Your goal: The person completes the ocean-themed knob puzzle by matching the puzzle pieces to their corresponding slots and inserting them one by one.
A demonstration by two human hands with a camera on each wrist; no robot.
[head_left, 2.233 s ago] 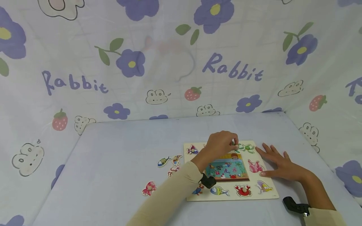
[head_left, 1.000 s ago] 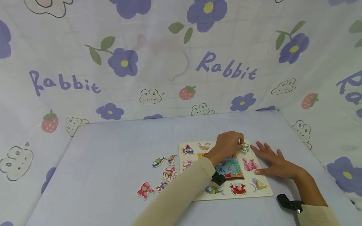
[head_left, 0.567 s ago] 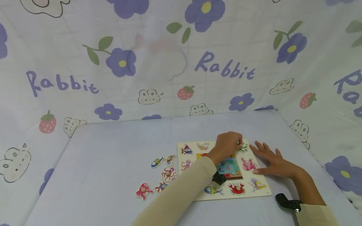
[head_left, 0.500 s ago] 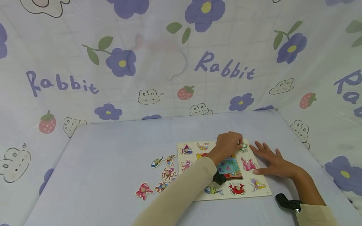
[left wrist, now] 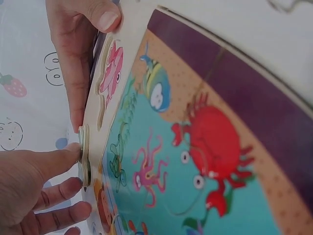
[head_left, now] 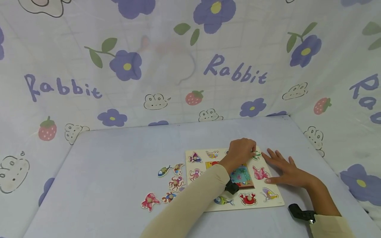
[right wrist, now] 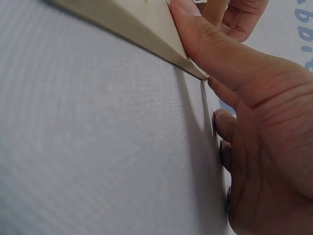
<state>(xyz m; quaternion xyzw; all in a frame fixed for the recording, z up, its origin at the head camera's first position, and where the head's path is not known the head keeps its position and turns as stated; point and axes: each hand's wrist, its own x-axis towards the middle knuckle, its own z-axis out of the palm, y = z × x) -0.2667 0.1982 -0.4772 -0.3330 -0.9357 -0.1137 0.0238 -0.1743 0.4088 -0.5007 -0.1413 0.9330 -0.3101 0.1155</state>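
1. Firstly, the largest thing is the curtain [head_left: 166, 76], printed with flowers and rabbits, which stands behind the table [head_left: 119, 158].
2. On the table lies the board [head_left: 258, 193], flat, with an aquarium scene in its middle. I judge it stiff, rather light and probably of wood; its edges and corners should give the best hold.
3. The right hand [head_left: 285, 170] is not clenched and grasps nothing: its fingers are spread at the board's right side, and the thumb rests on the rim.
4. The left hand [head_left: 240, 150] reaches across the board with curled fingers and pinches the green piece [left wrist: 85, 161] between thumb and finger.
5. This green piece is at the far right corner of the board. Whether it sits fully in its recess, I cannot tell, as the fingers hide much of it. It seems thin, hard and light, not easily broken; its narrow edge may slip a little, so fingertips suit it better than the palm.
6. Left of the board lie loose pieces, among them the red fish [head_left: 150, 201] and the octopus [head_left: 176, 182].
7. Smallest are the knobs, such as the one on the crab [head_left: 248, 199]; where a piece has one, it should be the natural place to hold.
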